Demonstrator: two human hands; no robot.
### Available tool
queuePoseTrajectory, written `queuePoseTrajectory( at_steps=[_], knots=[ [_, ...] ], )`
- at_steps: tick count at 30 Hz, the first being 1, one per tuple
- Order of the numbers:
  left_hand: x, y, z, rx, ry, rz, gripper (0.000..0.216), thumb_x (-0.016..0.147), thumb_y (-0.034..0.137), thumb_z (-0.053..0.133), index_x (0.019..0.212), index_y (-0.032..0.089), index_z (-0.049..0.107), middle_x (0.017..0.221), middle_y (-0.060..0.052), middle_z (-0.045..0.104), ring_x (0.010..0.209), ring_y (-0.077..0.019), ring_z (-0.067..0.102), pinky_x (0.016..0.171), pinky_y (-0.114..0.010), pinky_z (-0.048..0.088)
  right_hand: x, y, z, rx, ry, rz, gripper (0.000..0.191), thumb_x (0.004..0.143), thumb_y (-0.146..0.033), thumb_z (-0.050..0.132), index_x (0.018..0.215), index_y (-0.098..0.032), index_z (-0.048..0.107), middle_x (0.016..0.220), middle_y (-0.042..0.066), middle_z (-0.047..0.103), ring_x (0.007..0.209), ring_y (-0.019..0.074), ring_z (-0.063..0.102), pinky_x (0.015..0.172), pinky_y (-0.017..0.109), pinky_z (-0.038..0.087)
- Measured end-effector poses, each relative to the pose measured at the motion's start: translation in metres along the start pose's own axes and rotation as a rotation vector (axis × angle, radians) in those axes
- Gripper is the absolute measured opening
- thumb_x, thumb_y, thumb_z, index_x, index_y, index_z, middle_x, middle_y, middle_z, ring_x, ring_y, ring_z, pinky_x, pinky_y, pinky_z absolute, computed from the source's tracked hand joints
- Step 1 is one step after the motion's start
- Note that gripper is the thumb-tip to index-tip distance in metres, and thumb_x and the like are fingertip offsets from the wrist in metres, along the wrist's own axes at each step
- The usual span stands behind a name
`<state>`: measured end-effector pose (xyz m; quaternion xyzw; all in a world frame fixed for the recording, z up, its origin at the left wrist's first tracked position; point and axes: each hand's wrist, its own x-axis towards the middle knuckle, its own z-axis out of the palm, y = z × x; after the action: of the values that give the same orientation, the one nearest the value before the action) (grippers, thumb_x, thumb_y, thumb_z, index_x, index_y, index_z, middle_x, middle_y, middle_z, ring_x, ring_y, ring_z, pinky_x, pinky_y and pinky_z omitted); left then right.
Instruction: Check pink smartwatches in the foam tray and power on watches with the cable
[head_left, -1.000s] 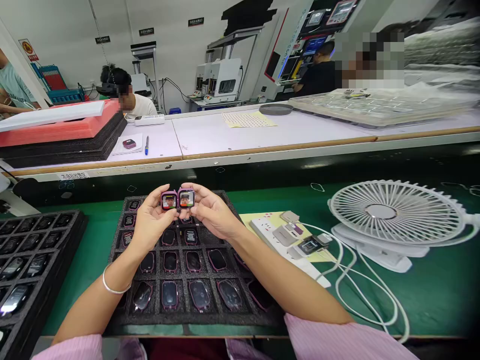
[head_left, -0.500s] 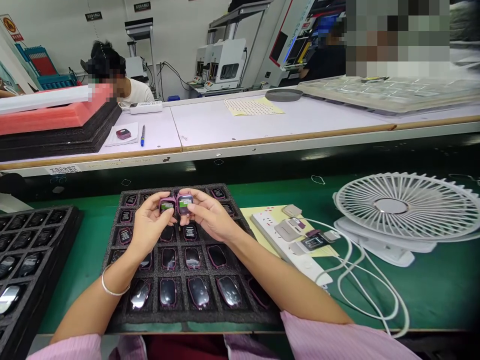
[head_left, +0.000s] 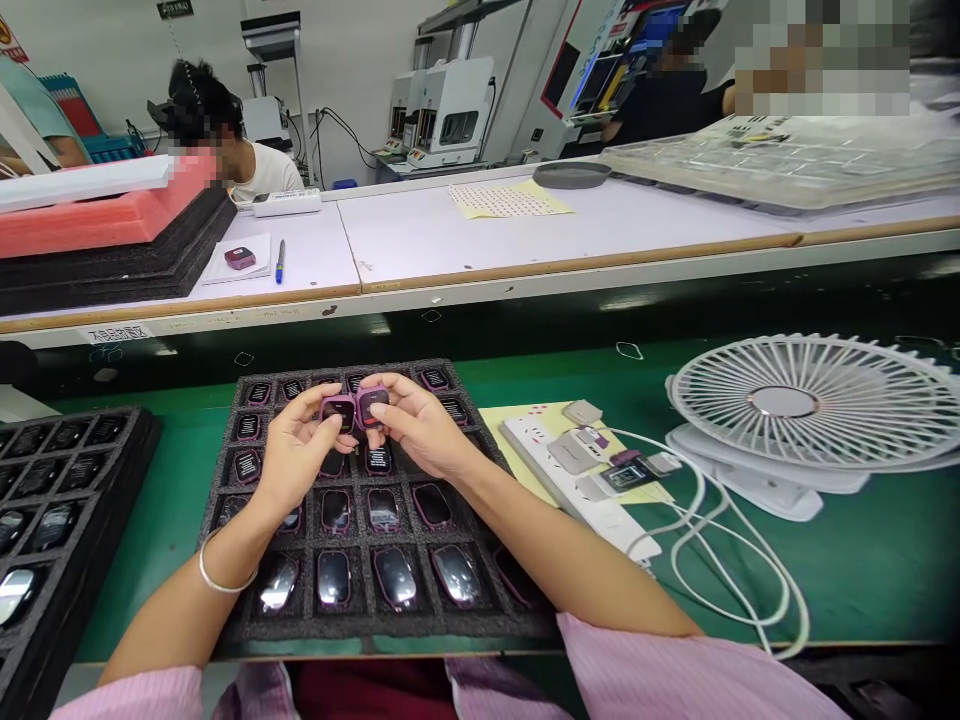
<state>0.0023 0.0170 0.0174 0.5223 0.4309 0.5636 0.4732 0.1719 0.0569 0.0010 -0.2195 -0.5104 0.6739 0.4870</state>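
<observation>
Two purple-framed smartwatch bodies without straps are held side by side above a black foam tray (head_left: pixel 352 628). My left hand (head_left: pixel 300 440) is closed around the left smartwatch (head_left: pixel 339 410), its thumb at the lower edge of the screen. The right smartwatch (head_left: pixel 373 404) is pinched in my right hand (head_left: pixel 420 425), with the thumb over part of its screen. Both screens are mostly dark with small marks. Below them, the tray's compartments hold several more smartwatches (head_left: pixel 394 578), some with lit text. My hands and forearms hide part of the tray.
At left lies another foam tray (head_left: pixel 142 440) of watches. On the right are a white power strip (head_left: pixel 525 440) with chargers, looping white cables (head_left: pixel 705 560) and a white fan (head_left: pixel 784 402). A raised shelf (head_left: pixel 420 240) runs across the back; a person (head_left: pixel 262 170) sits beyond it.
The two watch screens have gone from showing green and white areas to mostly dark. Both hands keep their hold in nearly the same place. The camera view has shifted slightly.
</observation>
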Motion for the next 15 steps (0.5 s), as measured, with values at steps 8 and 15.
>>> queuePoseTrajectory(
  at_steps=[8, 15],
  knots=[
    [0.0007, -0.0004, -0.0007, -0.084, -0.01, -0.046, 0.04, 0.077, 0.022, 0.066, 0.116, 0.018, 0.061, 0.113, -0.006, 0.068, 0.064, -0.0132, 0.073, 0.064, -0.027, 0.062, -0.0018, 0.0007, -0.0018, 0.007, -0.015, -0.005, 0.037, 0.073, -0.014, 0.067, 0.109, -0.022, 0.06, 0.087, -0.002, 0.065, 0.062, 0.0115, 0.064, 0.06, 0.027, 0.051],
    [0.0075, -0.0103, -0.004, -0.183, 0.026, -0.191, 0.046, 0.072, 0.02, 0.067, 0.118, 0.019, 0.06, 0.101, -0.003, 0.069, 0.064, -0.0138, 0.072, 0.065, -0.028, 0.061, 0.0023, 0.009, -0.0067, 0.091, 0.028, 0.135, 0.042, 0.071, -0.009, 0.062, 0.111, -0.022, 0.058, 0.084, -0.002, 0.068, 0.065, 0.012, 0.067, 0.063, 0.026, 0.051]
  ],
)
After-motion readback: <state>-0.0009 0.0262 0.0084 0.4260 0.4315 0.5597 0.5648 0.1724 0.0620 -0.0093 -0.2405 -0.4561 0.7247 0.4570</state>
